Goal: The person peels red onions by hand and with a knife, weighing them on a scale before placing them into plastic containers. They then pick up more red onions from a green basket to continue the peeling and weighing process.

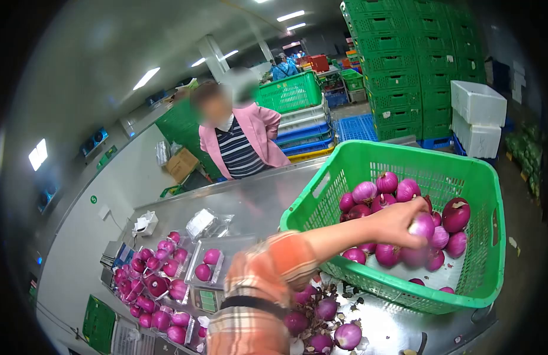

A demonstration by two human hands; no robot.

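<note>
My left hand (398, 223), at the end of a plaid sleeve, reaches across into a green crate (368, 273). Its fingers are closed on a red onion (422, 226), with the thumb on the near side. Motion blurs the lower edge of this onion. More red onions (456, 214) lie around the hand in the crate. Just below my left sleeve a small patch of skin appears to be my right hand (302, 281); its fingers are mostly hidden. Loose onions (348, 336) and dry peelings (339, 305) lie close to it on the metal table (259, 198).
Clear packs of onions (158, 287) cover the table's left side, beside a clear tray (210, 264) with two onions. A person in a pink jacket (256, 127) stands across the table. Stacked green crates (398, 77) and white foam boxes (478, 118) are behind.
</note>
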